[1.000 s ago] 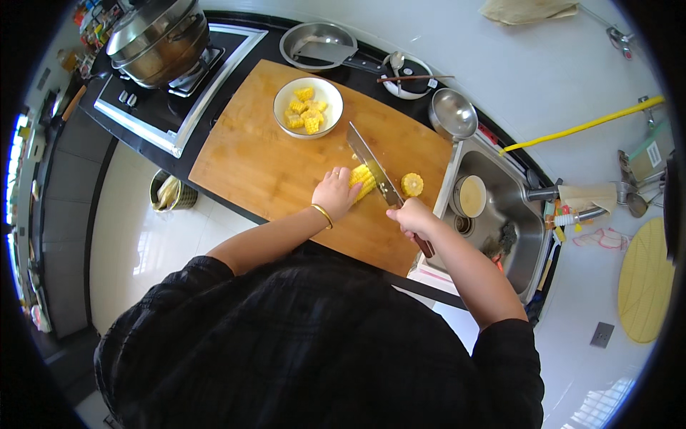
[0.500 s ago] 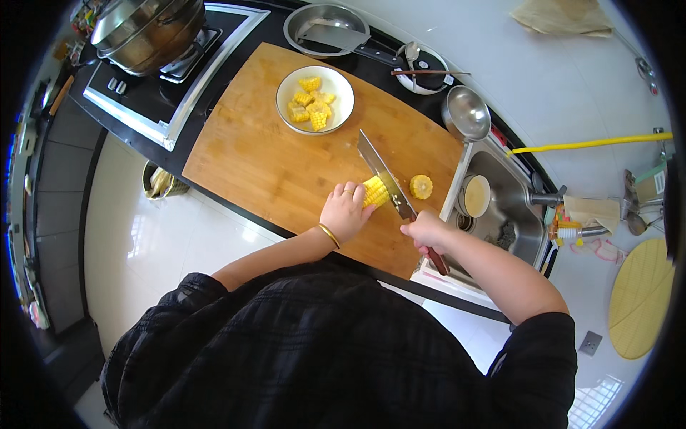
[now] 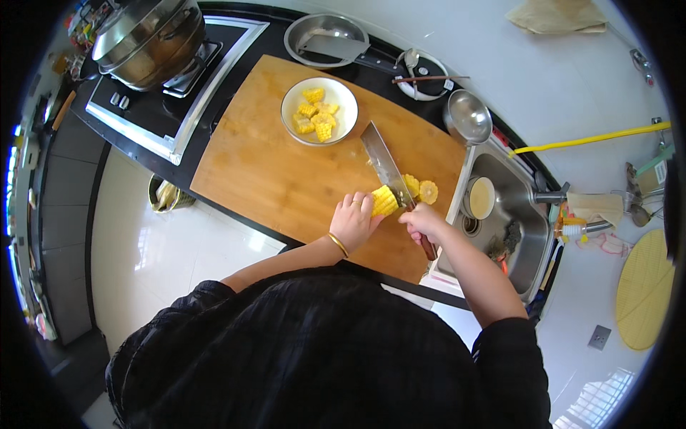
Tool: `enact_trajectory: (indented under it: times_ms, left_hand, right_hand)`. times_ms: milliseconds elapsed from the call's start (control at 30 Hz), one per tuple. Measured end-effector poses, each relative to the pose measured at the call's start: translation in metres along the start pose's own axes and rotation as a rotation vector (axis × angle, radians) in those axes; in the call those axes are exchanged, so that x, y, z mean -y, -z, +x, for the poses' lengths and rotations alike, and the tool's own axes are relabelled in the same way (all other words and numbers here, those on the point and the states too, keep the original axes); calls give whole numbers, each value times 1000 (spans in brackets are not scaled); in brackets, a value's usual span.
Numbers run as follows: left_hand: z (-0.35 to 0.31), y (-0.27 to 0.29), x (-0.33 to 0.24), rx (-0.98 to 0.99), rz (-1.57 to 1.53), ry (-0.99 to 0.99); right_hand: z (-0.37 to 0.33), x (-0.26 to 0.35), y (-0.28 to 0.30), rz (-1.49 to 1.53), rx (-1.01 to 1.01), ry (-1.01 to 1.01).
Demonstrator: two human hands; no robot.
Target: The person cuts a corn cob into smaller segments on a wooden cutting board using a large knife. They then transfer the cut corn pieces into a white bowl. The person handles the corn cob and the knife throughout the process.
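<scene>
My left hand (image 3: 354, 224), a gold bracelet at its wrist, holds the left part of a yellow corn cob (image 3: 385, 201) on the wooden cutting board (image 3: 268, 182). My right hand (image 3: 424, 222) grips the brown handle of a cleaver (image 3: 384, 159). The cleaver's blade slants toward the far left, just right of the cob's cut end. Beyond the blade, a corn slice (image 3: 428, 191) and a second corn piece (image 3: 411, 184) lie side by side. Several corn chunks (image 3: 323, 131) sit in a white bowl (image 3: 346, 107) at the far side of the board.
A large steel pot (image 3: 153, 53) stands on the stove (image 3: 128, 118) at far left. Behind the board is a steel basin (image 3: 296, 36) with another knife (image 3: 332, 46) across it. A steel bowl (image 3: 468, 118) and a sink (image 3: 529, 250) are at right.
The cleaver has come through the cob, and a second corn piece now lies beside the first slice. My view has shifted slightly; both hands keep their holds.
</scene>
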State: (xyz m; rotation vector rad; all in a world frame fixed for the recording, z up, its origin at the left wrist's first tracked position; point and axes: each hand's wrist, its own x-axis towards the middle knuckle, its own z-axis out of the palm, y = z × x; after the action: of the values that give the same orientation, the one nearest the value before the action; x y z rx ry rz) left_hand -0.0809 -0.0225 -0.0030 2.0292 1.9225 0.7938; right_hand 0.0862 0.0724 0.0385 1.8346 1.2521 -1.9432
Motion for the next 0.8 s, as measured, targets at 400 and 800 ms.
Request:
enact_trajectory:
  times_ms: [400, 800]
  left_hand:
    - [4, 28, 52, 52, -22, 157]
    - [82, -31, -19, 112, 35, -60]
  right_hand:
    - [-65, -32, 9, 119, -340, 543]
    - [-39, -66, 12, 323, -503, 648]
